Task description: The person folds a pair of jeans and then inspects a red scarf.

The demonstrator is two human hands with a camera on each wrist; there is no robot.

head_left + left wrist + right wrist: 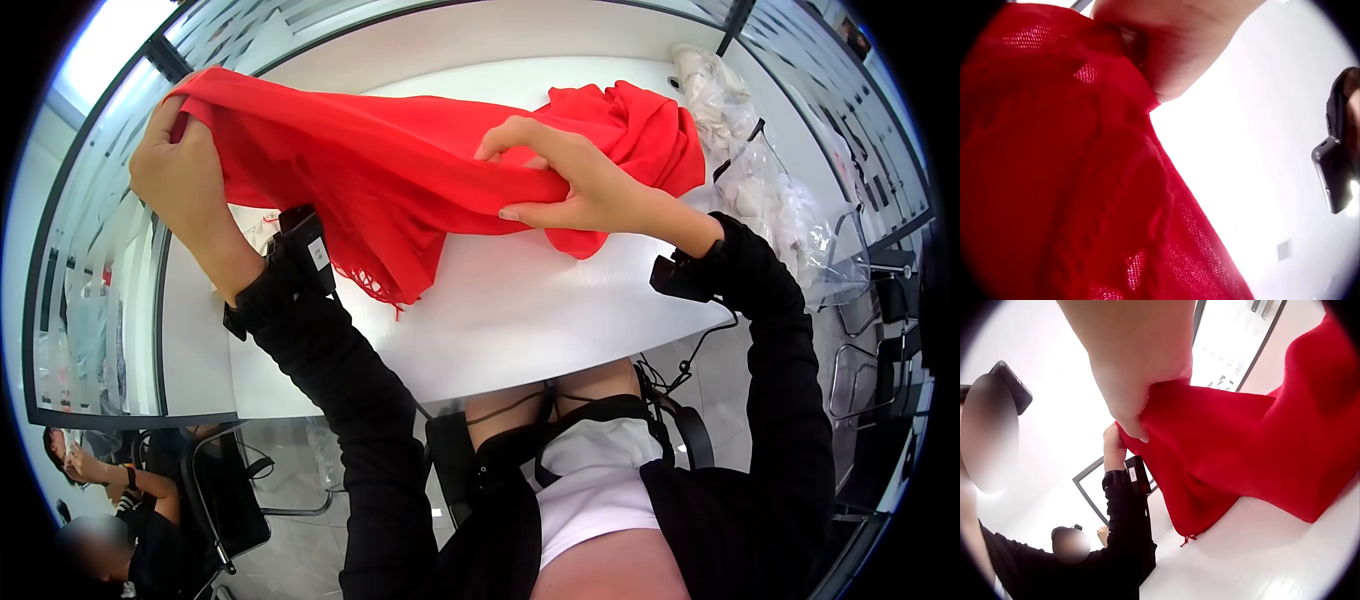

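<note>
A red cloth (370, 150) with a fringed edge stretches across the white table, its right part bunched on the tabletop. At the upper left, the left hand (185, 170) grips one end and holds it raised; its fingertips are hidden in the folds. The right hand (585, 185) pinches the cloth's near edge around its middle, thumb below and fingers above. In the left wrist view the cloth (1054, 156) hangs beside the left hand (1179, 44). The right wrist view shows the right hand (1141, 369) on the cloth's edge (1222, 437).
Clear plastic bags (740, 130) with pale contents lie at the table's right end. Glass partitions stand around the white table (480, 320). A black cable (690, 360) hangs by the right forearm. At the lower left are another person (150, 520) and a chair (235, 500).
</note>
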